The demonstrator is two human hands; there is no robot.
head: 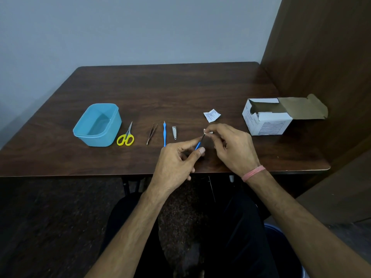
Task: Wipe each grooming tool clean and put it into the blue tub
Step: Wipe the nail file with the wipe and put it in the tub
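Right of the nail clipper, my left hand pinches a blue-handled tool; right hand pinches wipe on its tip. Wiping step; nxt: blue tub, far left.

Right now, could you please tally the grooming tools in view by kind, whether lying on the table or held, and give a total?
Scissors: 1
Tweezers: 1
Blue-handled cuticle tools: 2, one on the table, one held by the left hand while the right hand pinches a white wipe at its tip
Nail clipper: 1
Total: 5
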